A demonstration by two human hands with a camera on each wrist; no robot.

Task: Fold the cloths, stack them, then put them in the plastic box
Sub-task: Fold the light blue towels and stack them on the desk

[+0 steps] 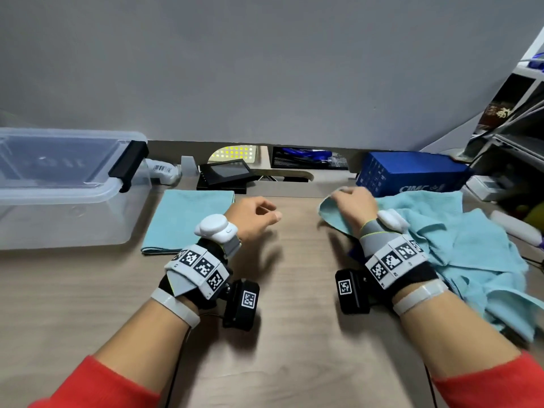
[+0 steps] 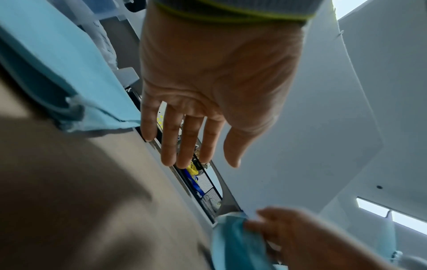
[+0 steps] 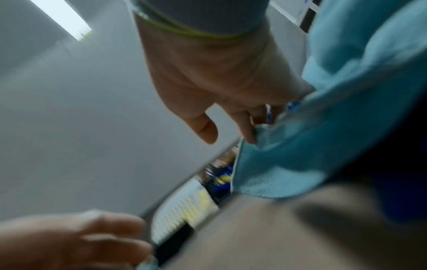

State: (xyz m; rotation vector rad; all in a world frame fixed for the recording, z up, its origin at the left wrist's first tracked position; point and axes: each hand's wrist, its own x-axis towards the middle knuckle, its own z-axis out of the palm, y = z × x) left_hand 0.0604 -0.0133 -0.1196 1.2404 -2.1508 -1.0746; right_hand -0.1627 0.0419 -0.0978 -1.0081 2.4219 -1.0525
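Far left: the plastic box (image 1: pixel 67 187) is sitting on the worktop (image 1: pixel 294 290) with its lid on and the black latch at its right end; no cloth is showing inside it.

Just right of the box: one folded cloth (image 1: pixel 185 219) is lying flat as a neat rectangle, so at least one fold looks done.

Centre-left: the left hand (image 1: pixel 253 219) is hovering over bare worktop, beside the folded cloth's right edge and not touching it. The left wrist view is showing its fingers (image 2: pixel 184 138) nearly straight and close together, holding nothing.

Centre-right: the right hand (image 1: pixel 353 207) is pinching the near-left corner of the loose cloth (image 1: pixel 471 248). In the right wrist view its fingers (image 3: pixel 248 127) are curling onto the cloth's edge while the thumb is standing clear of it. The rest of this cloth is lying rumpled toward the right edge, partly against a blue carton (image 1: pixel 412 175). I cannot tell whether the heap is one cloth or several.

Step in hand, as I judge it: taking the next cloth for folding. The next move is calling for the left hand to take a second corner, then both hands spreading the cloth flat on the open worktop between them. Stacking and boxing are not yet begun; the lid would need opening first.
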